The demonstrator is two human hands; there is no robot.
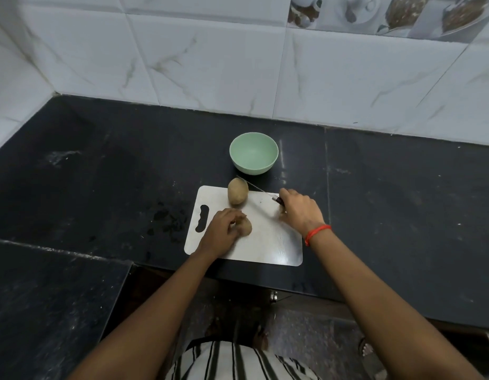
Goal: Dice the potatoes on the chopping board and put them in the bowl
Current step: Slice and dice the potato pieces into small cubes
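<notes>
- The picture tiles (388, 15) at the top right of the wall have some printed crockery-type design, too blurry to make out much else.
- The rest of the wall (210, 64) is white marble-look tile, and it meets a black stone counter (402, 201).
- The white chopping board (265, 242) sits at the front edge of the counter, with its cut-out grip (202, 218) on the left side.
- There's a patch of dark specks (166, 220) on the counter just left of the board.
- The pale green bowl (253, 156) stands on the counter just behind the board, and nothing shows inside it.
- The far potato (238, 195) is whole and lies at the board's back edge, between the bowl and the hands.
- The near potato (246, 227) is on the middle-left of the board, half hidden under the fingers.
- The left hand (220, 231) comes in from below, knuckles up, with its fingers curled over the near potato, pinning it to the board.
- The right hand (299, 208) is wrapped around the dark handle of the knife (255, 187) over the right part of the board.
- The thin blade slants up and left, with its tip at the back of the far potato. Can't tell if it touches.
- There's a red thread band (317, 233) on the right wrist, both forearms are bare, and a striped shirt (232, 360) shows at the bottom.
</notes>
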